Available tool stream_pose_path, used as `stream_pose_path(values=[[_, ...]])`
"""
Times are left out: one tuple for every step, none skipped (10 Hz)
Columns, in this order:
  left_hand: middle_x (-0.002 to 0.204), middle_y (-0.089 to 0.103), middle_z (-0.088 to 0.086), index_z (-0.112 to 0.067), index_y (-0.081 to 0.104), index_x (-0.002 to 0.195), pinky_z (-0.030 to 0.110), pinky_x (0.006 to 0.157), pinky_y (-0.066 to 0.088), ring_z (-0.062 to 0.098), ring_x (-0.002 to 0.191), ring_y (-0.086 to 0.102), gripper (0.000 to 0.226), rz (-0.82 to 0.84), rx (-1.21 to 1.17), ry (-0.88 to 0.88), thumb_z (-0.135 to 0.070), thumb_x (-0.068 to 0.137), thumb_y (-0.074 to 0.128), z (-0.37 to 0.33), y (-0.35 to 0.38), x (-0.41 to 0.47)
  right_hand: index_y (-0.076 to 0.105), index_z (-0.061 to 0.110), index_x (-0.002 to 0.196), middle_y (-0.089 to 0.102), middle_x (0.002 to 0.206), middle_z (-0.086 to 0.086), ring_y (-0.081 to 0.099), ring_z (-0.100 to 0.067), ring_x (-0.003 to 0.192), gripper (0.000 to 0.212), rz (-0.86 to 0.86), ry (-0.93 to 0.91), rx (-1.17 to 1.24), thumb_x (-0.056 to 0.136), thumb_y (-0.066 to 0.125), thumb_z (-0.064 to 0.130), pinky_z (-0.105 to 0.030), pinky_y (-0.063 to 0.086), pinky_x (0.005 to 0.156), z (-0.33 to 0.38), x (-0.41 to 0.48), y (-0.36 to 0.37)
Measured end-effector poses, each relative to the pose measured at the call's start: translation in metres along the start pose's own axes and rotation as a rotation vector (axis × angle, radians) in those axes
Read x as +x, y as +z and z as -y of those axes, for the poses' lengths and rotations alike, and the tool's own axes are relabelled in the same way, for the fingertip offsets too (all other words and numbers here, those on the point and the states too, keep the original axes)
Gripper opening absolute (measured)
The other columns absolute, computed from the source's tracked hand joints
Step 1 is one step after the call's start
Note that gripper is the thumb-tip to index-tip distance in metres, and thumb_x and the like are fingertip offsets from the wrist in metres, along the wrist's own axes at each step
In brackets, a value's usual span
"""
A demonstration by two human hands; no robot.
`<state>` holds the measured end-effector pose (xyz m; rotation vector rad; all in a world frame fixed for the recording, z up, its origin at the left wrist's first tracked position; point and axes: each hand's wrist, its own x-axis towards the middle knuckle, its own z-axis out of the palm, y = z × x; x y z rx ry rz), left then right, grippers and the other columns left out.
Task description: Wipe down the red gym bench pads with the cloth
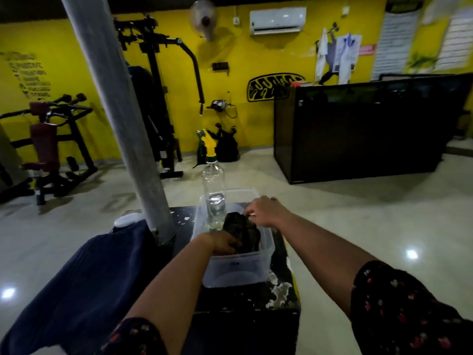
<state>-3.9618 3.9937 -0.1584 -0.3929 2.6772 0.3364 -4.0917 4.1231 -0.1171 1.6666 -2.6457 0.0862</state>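
The dark cloth (243, 233) lies bunched inside a clear plastic tub (238, 272), and both hands are on it: the left hand (226, 243) curls its fingers into the near side, and the right hand (265, 210) pinches the far edge with bent fingers. A small dark mark on the tub's front wall is too blurred to read. A clear spray bottle (213, 185) with a yellow and green nozzle stands upright in the tub's far end, just beside the cloth. The tub sits on a black table (245, 303) with chipped paint. A blue towel (84, 278) is draped over its left side, next to a grey pole (112, 98). The floor (358, 213) is pale and glossy. The red pads (44, 143) are on a machine well apart at the left, against a yellow wall (230, 60) whose lettering (30, 75) cannot be made out. An air conditioner (277, 20) hangs high on the wall.
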Motion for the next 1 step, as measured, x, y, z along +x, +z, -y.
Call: stream_pose_path(values=[[0.14,0.055,-0.002,-0.031,0.06,0.131,0.029,0.101,0.042,0.021,0.119,0.054,0.037,-0.143,0.055,-0.06,-0.037,0.095,0.055,0.0002,-0.0053,-0.0019,0.069,0.029,0.117,0.065,0.122,-0.006,0.059,-0.029,0.112,0.031,-0.059,0.099,0.211,0.089,0.056,0.024,-0.036,0.044,0.092,-0.0141,-0.0202,-0.0074]])
